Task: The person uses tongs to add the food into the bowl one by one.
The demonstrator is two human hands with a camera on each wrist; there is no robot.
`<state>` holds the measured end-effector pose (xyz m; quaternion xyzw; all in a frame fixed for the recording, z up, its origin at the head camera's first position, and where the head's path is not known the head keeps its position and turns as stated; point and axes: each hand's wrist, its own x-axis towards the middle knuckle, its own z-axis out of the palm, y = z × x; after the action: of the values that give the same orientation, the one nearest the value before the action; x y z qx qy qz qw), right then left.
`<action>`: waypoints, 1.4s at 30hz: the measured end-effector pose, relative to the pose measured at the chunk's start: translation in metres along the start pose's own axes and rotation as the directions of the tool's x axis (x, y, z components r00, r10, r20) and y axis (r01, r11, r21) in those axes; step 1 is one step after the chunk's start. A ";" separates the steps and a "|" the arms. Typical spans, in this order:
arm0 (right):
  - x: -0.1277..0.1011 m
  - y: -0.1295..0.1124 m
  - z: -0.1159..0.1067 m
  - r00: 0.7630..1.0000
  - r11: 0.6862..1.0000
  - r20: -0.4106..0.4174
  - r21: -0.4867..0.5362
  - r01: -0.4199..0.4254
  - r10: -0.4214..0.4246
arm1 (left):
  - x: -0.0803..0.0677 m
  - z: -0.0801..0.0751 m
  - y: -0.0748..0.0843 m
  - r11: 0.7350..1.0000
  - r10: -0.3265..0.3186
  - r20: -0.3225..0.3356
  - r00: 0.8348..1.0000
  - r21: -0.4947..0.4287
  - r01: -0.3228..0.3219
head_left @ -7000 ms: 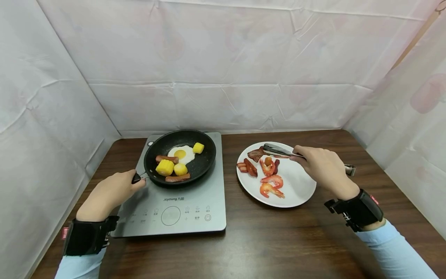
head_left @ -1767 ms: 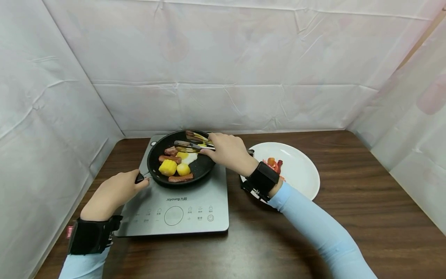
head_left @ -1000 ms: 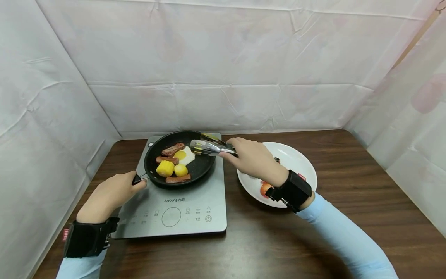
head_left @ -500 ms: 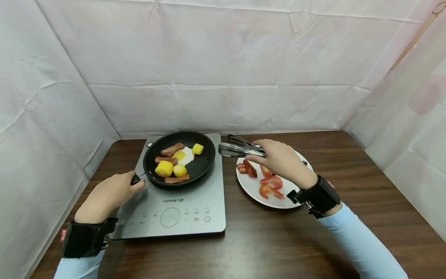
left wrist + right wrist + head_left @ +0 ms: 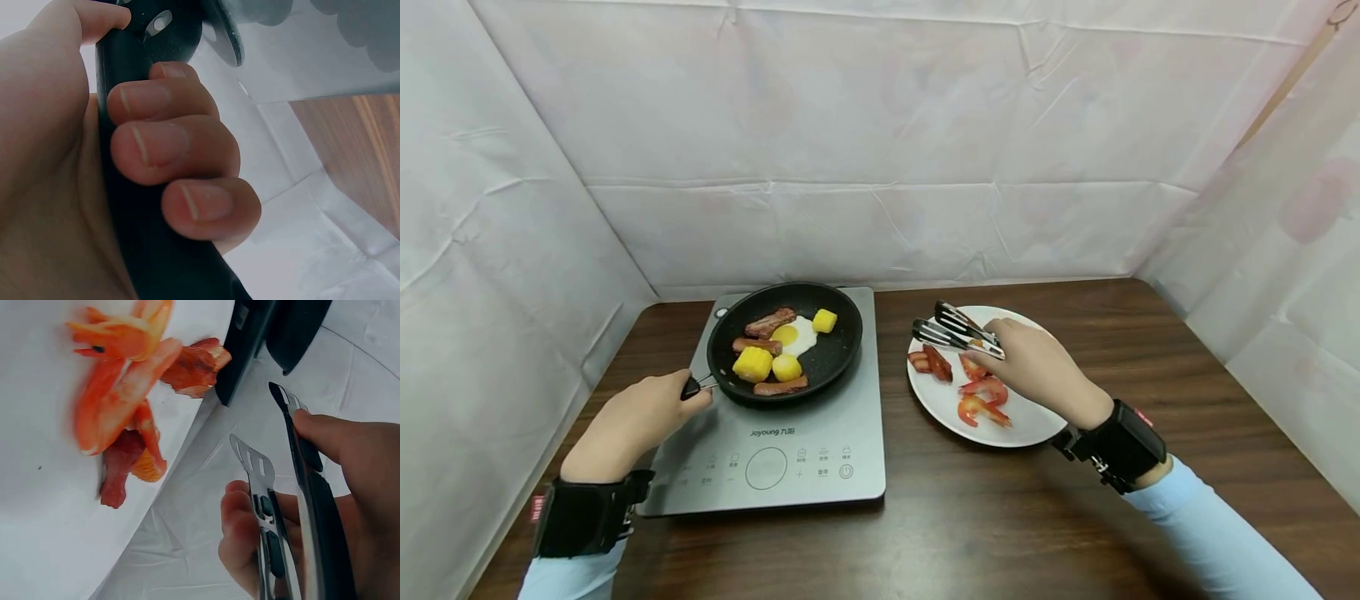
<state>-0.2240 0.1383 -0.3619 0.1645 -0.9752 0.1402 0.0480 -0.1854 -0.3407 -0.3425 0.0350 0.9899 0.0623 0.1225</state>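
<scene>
My left hand (image 5: 636,412) grips the black handle (image 5: 694,385) of a frying pan (image 5: 833,354); in the left wrist view its fingers (image 5: 169,144) curl round the handle (image 5: 144,250). The pan holds a fried egg (image 5: 797,333), corn pieces (image 5: 752,362), sausages (image 5: 781,385) and a meat strip (image 5: 771,321). My right hand (image 5: 1037,367) holds metal tongs (image 5: 955,329) over the far left of a white plate (image 5: 1037,417). The tongs (image 5: 275,506) are parted and empty. Shrimp (image 5: 985,400) (image 5: 119,394) and bacon pieces (image 5: 934,360) (image 5: 194,365) lie on the plate (image 5: 37,537).
The pan sits on a grey induction cooker (image 5: 775,467) on a dark wooden table (image 5: 970,517). White sheeting (image 5: 880,167) walls the table on the left, back and right.
My right hand has brought the tongs from over the pan back right to the plate, now empty. A meat strip that lay on the plate is in the pan. The left hand keeps its hold.
</scene>
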 end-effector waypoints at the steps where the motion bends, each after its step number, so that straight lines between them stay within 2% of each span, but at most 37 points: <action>1: -0.001 0.000 0.000 1.000 1.000 0.002 -0.009 0.002 -0.002 | 0.000 0.000 -0.001 1.000 -0.001 -0.001 1.000 0.002 0.001; 9: -0.009 0.000 0.008 0.996 0.998 0.084 -0.055 -0.009 0.014 | 0.000 0.000 -0.001 1.000 -0.005 0.013 1.000 -0.012 0.005; 14: -0.016 0.003 0.013 0.993 0.998 0.116 -0.057 0.020 -0.013 | 0.001 0.000 -0.001 1.000 -0.009 0.025 1.000 -0.006 0.009; 27: -0.023 0.012 0.019 0.994 0.988 0.049 -0.115 0.107 -0.102 | 0.002 -0.001 0.000 1.000 -0.016 0.035 0.999 -0.002 0.016; 42: -0.024 0.011 0.022 0.997 0.986 0.019 -0.148 0.083 -0.081 | -0.001 0.000 0.001 1.000 -0.010 0.015 1.000 -0.008 0.010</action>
<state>-0.2059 0.1498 -0.3896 0.2014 -0.9756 0.0640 0.0594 -0.1848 -0.3402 -0.3419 0.0299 0.9889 0.0653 0.1303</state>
